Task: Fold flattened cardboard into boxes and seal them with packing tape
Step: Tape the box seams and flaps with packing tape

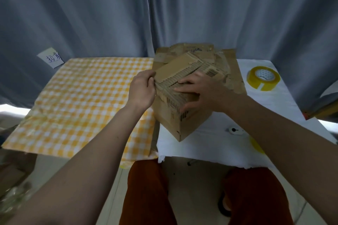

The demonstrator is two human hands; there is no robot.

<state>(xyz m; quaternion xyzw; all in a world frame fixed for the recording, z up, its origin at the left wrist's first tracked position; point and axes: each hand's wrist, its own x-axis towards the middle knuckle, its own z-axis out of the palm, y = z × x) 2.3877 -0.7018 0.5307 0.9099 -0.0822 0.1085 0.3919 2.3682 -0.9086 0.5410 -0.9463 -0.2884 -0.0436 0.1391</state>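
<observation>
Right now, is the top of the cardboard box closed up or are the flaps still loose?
Still loose. One flap of the cardboard box angles upward, unsealed; the left hand pinches its edge and the right hand presses on the top. No tape across the flaps is visible.

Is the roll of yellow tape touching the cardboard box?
Apart. The head view shows the tape roll lying on the white cloth, with a bare strip of cloth between it and the cardboard box.
</observation>
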